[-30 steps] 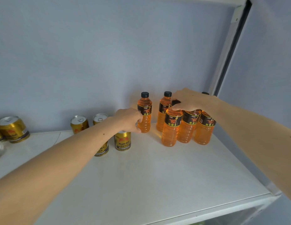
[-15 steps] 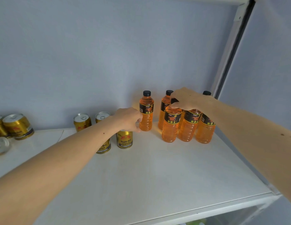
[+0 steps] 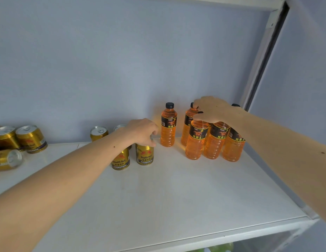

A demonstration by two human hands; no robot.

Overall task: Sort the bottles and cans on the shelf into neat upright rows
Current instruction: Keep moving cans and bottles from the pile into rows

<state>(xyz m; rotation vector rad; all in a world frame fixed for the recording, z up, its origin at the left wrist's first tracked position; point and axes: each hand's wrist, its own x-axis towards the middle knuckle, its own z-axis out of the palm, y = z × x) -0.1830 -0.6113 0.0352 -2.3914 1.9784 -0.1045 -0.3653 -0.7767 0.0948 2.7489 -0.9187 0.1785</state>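
Several orange bottles with black caps stand upright at the shelf's back right. My right hand (image 3: pixel 212 110) is closed from above on the cap of the front-left orange bottle (image 3: pixel 196 142), and it hides the caps of the bottles beside it. One bottle (image 3: pixel 168 125) stands apart to the left. My left hand (image 3: pixel 142 131) grips the top of an upright gold can (image 3: pixel 144 155), just left of that lone bottle. A second gold can (image 3: pixel 121 160) stands beside it, partly behind my forearm. Another can (image 3: pixel 99 132) is upright at the back.
Two gold cans (image 3: pixel 31 139) stand at the far left, with one can (image 3: pixel 7 159) lying on its side in front of them. The white shelf (image 3: pixel 176 197) has a front edge low in view. A metal upright (image 3: pixel 262 57) borders the right side.
The view has drifted slightly, so everything sits a little further right. Both hands stay on the same can and bottle, and nothing has clearly moved.
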